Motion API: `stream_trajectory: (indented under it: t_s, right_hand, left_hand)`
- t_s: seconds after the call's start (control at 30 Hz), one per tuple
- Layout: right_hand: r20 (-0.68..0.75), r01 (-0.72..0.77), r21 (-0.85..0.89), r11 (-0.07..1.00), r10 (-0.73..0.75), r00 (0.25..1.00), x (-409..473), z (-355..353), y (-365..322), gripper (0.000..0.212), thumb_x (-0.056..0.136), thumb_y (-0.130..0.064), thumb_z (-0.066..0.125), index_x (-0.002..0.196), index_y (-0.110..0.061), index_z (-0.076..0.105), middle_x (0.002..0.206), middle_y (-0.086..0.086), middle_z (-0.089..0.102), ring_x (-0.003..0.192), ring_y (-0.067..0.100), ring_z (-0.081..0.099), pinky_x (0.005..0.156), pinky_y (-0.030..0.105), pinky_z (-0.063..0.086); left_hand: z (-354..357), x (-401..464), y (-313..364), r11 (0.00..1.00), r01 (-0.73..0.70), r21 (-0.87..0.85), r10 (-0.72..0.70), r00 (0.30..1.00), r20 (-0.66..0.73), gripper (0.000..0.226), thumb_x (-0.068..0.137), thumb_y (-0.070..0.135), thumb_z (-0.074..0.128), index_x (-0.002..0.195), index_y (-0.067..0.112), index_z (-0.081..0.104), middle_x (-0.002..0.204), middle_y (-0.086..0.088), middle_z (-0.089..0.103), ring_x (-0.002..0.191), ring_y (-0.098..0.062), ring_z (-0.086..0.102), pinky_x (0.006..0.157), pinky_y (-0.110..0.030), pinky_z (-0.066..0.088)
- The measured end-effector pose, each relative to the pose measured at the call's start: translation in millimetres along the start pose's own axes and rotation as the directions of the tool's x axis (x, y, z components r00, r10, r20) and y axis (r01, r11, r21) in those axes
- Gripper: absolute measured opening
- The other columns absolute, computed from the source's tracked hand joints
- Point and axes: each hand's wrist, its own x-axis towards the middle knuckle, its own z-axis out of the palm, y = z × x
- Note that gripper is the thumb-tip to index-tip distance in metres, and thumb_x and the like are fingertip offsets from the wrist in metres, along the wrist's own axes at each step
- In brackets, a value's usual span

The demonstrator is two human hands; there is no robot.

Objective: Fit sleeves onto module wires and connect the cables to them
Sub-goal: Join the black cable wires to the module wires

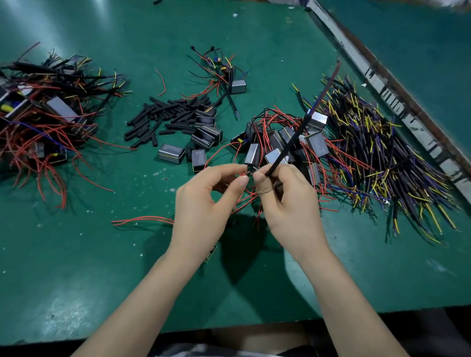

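Observation:
My left hand (203, 205) pinches the bare end of a red module wire (246, 197) between thumb and forefinger above the green table (125, 281). My right hand (288, 202) grips a long black cable (295, 138) that rises up and to the right, its tip meeting the red wire between my two thumbs. Thin red wires hang down between the hands. A small module (210, 254) peeks out under my left wrist, mostly hidden.
A heap of black sleeves (164, 116) lies at centre back. Grey modules with red wires (281, 139) pile up beyond my hands. A bundle of black, yellow and blue cables (379, 155) lies to the right. A pile of wired modules (37, 113) sits at far left. A metal strip (389, 94) edges the table's right side.

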Motion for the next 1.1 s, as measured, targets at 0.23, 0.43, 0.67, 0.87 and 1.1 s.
stream_trajectory:
  t_s: [0.23,0.43,0.67,0.87,1.1]
  right_hand:
    - [0.038,0.043,0.008,0.999,-0.043,0.998,-2,1,2,0.021,0.094,-0.023,0.053,0.097,-0.006,0.064,0.091,0.001,0.056,0.076,0.009,0.048,0.071,0.020,0.037]
    - [0.137,0.095,-0.095,0.991,-0.081,0.987,2,-5,3,0.019,0.095,-0.020,0.055,0.096,-0.003,0.065,0.095,0.006,0.058,0.078,0.024,0.055,0.075,0.035,0.044]
    - [0.299,0.263,-0.174,0.949,-0.203,0.932,19,-26,6,0.011,0.092,-0.016,0.059,0.093,-0.010,0.068,0.094,0.002,0.060,0.085,0.030,0.061,0.077,0.053,0.047]
    - [0.255,0.266,-0.112,0.957,-0.231,0.939,20,-22,8,0.013,0.091,-0.021,0.058,0.090,-0.012,0.067,0.090,-0.004,0.057,0.083,0.024,0.061,0.074,0.053,0.047]
    - [0.141,0.166,0.009,0.986,-0.165,0.976,17,-13,15,0.017,0.092,-0.026,0.057,0.088,-0.013,0.067,0.089,-0.009,0.057,0.062,0.001,0.047,0.061,0.030,0.039]
  left_hand:
    - [1,2,-2,0.996,0.049,-0.072,-0.050,0.999,-0.004,0.013,0.086,0.021,0.069,0.090,0.033,0.070,0.081,0.019,0.069,0.071,0.005,0.058,0.066,-0.006,0.038]
    - [-3,3,0,0.998,-0.039,0.053,0.038,0.999,0.019,0.012,0.086,0.015,0.069,0.093,0.022,0.074,0.080,0.011,0.066,0.072,-0.002,0.058,0.065,-0.007,0.037]
    - [-13,19,7,0.964,-0.204,0.168,0.152,0.947,0.282,0.012,0.082,0.005,0.071,0.092,0.010,0.075,0.079,-0.004,0.068,0.073,-0.010,0.057,0.070,-0.018,0.044]
    - [-13,27,4,0.977,-0.140,0.162,0.069,0.923,0.380,0.004,0.083,0.009,0.071,0.085,0.009,0.073,0.076,0.003,0.062,0.073,-0.011,0.056,0.070,-0.017,0.040]
    - [-6,19,-1,0.996,0.090,0.017,-0.091,0.954,0.286,0.015,0.083,0.015,0.071,0.081,0.029,0.070,0.078,0.006,0.070,0.072,-0.004,0.059,0.072,-0.020,0.045]
